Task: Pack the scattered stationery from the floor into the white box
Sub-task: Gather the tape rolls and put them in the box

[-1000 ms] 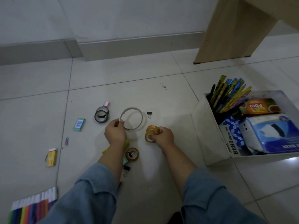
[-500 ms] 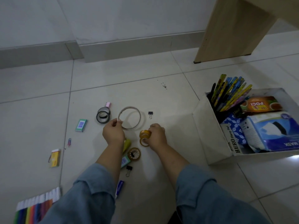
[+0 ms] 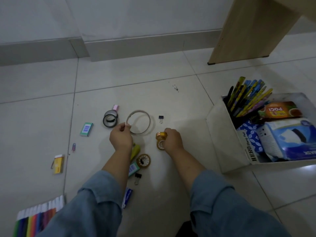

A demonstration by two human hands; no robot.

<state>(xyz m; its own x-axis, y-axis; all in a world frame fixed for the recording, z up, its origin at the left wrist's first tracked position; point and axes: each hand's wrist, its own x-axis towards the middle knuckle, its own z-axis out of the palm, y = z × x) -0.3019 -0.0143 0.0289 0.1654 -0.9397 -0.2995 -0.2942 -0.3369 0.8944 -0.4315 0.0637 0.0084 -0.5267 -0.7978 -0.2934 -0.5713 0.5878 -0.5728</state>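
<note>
**Amber tape in hand, white box part-filled**

Near edge of the floor, left corner: a marker set, lying flat. Between the forearms: a black binder clip and a loose amber roll, both uncollected.

Next out, the left hand: thumb and fingertips pinch the near rim of the thin tape ring. A pinch probably suits it because the band is so thin. The right hand: fingers curled round two small amber tape rolls, likely gathered together to save trips. Whether they rest on the floor cannot be told.

Beyond, toward the wall edge: black tape rolls and a blue binder clip.

The white box stands open-topped on the floor, well apart to the right. Contents:
- pencils, upright in the far left corner
- a tea carton, behind
- a mask pack, in the middle
- a stamp pad box, at the near left corner

Little room appears to remain.
</note>
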